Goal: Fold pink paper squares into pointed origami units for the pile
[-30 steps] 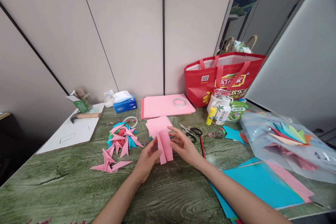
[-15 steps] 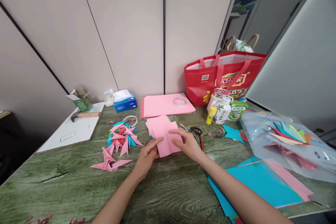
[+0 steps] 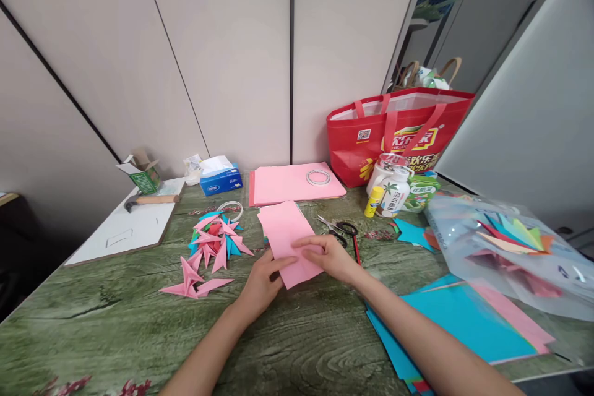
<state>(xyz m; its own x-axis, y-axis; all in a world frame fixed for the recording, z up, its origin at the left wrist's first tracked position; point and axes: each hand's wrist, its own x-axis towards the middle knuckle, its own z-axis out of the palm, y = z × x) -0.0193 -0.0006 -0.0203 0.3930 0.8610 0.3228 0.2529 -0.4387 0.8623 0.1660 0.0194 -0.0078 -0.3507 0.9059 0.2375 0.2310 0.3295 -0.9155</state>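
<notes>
A pink sheet of paper (image 3: 301,273) is held between my two hands above the table, its lower end tilted toward me. My left hand (image 3: 261,281) grips its left edge, thumb on top and fingers behind. My right hand (image 3: 331,258) has its thumb and fingertips on the paper's face at the right side. More pink paper (image 3: 283,219) lies directly behind it, and I cannot tell where one sheet ends and the other begins. Left of my hands rests a pile of folded paper pieces (image 3: 216,238), pink, blue and red. Scissors (image 3: 338,229) with black handles lie just beyond my right hand.
Behind are pink sheets (image 3: 278,182) with a tape roll (image 3: 318,177), and a blue tissue box (image 3: 221,180). A hammer (image 3: 151,199) rests on a white board (image 3: 116,235). Rightward stand a glue stick (image 3: 374,201), a red bag (image 3: 348,148) and blue paper (image 3: 464,322).
The pink sheet has turned slightly and come a little toward me. My right hand's fingers have slid left and down across its face; my left hand has barely moved.
</notes>
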